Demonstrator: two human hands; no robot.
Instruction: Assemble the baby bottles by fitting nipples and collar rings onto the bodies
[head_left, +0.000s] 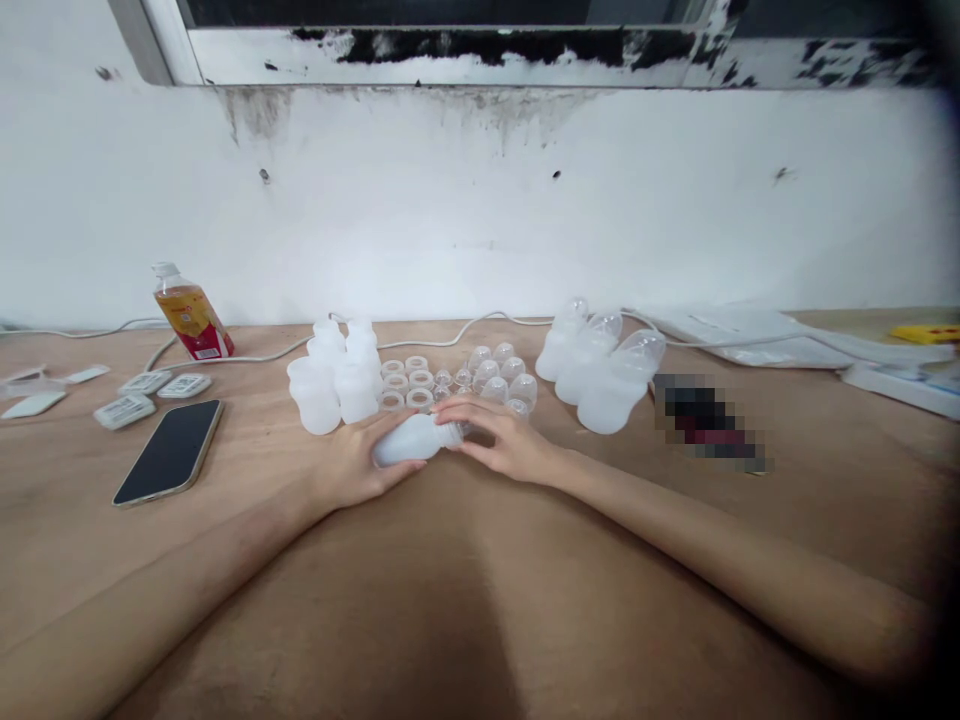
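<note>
A translucent white baby bottle (407, 440) lies tilted on its side between my hands, its neck toward the right. My left hand (356, 462) is wrapped round its body. At the neck end, the fingers of my right hand (504, 440) close round a clear ringed part (452, 433). Just behind are rows of white collar rings (391, 382), a few clear nipples (442, 379) and several clear dome caps (513, 368). Several open bottle bodies (315, 392) stand left of the rings. On the right stand several bottles with domes on top (606, 388).
A dark phone (169, 452) and several small labelled white packs (124, 411) lie at the left, near a drink bottle (193, 315). A white cable (480, 318) runs along the wall. At the right are a pixelated object (709, 424), a plastic bag (742, 335) and a power strip (904, 388).
</note>
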